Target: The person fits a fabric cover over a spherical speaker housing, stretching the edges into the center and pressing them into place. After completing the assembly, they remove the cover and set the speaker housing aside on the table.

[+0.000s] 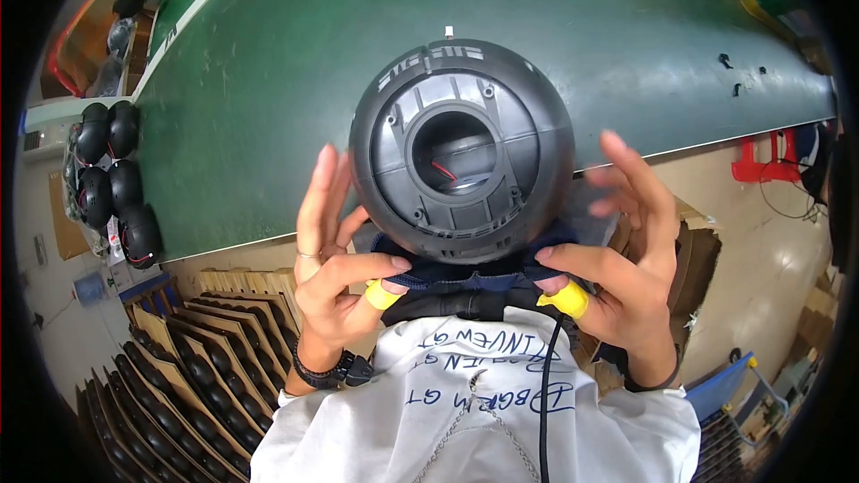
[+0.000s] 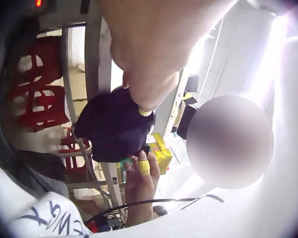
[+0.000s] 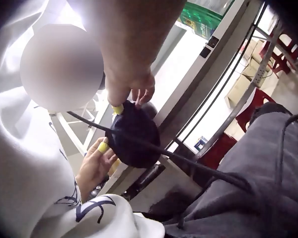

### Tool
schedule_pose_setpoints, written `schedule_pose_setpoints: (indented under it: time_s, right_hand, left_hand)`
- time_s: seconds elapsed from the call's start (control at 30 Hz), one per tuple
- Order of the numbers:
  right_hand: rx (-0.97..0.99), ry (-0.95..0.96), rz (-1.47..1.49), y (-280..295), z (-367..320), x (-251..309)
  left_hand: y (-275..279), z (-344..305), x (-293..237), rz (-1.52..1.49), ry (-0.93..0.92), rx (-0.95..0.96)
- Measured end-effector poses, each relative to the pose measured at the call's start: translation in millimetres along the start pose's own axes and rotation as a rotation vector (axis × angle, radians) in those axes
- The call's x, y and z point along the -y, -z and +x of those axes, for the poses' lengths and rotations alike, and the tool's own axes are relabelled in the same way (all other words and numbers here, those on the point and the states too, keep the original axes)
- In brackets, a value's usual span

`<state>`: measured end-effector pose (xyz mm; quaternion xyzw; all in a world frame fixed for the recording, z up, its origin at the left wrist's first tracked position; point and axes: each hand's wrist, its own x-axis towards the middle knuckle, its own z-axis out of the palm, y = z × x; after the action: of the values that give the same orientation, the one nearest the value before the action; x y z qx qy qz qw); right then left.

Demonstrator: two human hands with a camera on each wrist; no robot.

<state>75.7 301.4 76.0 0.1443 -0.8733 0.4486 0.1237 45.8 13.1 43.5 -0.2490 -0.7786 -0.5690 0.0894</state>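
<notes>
A black round plastic housing [image 1: 548, 148] sits at the near edge of the green table [image 1: 268, 63], its ringed opening facing up and a red wire [image 1: 441, 169] visible inside. In front of it, my left hand [image 1: 335, 282] and right hand [image 1: 633, 282] pinch the two sides of a dark navy cloth [image 1: 429, 276] between thumb and forefinger. Both thumbs are wrapped in yellow tape [image 1: 564, 300]. The other fingers are spread beside the housing. In the left wrist view the cloth [image 2: 114, 124] hangs bunched between the hands; the right wrist view shows the cloth [image 3: 136, 139] from below.
Small black parts [image 1: 726, 62] lie on the table's right side. Black round shells [image 1: 109, 161] are grouped at the left, and cardboard-divided racks of shells [image 1: 192, 367] stand below. A red stool [image 1: 765, 161] is at the right. A black cable [image 1: 548, 394] runs down my shirt.
</notes>
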Motion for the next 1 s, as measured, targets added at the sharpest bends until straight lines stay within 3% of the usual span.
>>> schedule_pose_setpoints:
  time_s: [0.13, 0.33, 0.5, 0.57, 0.6, 0.67, 0.73, 0.8, 0.9, 1.0]
  right_hand:
    - [0.109, 0.021, 0.178, 1, 4, -4]
    - [0.058, 0.191, -0.005, 9, -10, 1]
    - [0.323, 0.183, 0.065, 19, -13, -3]
    - [0.384, 0.210, 0.037, 21, -10, -5]
    - [0.444, 0.234, 0.009, 22, -9, -5]
    - [0.527, 0.243, -0.025, 26, -8, -4]
    - [0.611, 0.255, -0.054, 29, -4, 0]
    - [0.730, 0.268, -0.163, 31, 0, 3]
    - [0.886, 0.286, -0.228, 34, 6, 6]
    - [0.912, 0.298, -0.169, 33, 8, 5]
  left_hand:
    - [1, -1, -5, -0.178, 0.125, 0.077]
    - [11, -12, -15, 0.053, 0.078, 0.200]
    - [14, -14, -18, 0.101, 0.051, 0.243]
    - [12, -11, -28, 0.383, -0.104, 0.186]
    - [16, -11, -32, 0.384, -0.102, 0.183]
    - [29, -9, -39, 0.395, -0.341, 0.398]
    - [30, -1, -48, 0.344, -0.235, 0.496]
    - [30, 7, -50, 0.399, -0.147, 0.810]
    - [28, 8, -53, 0.472, -0.129, 0.910]
    - [25, 13, -50, 0.482, -0.121, 1.010]
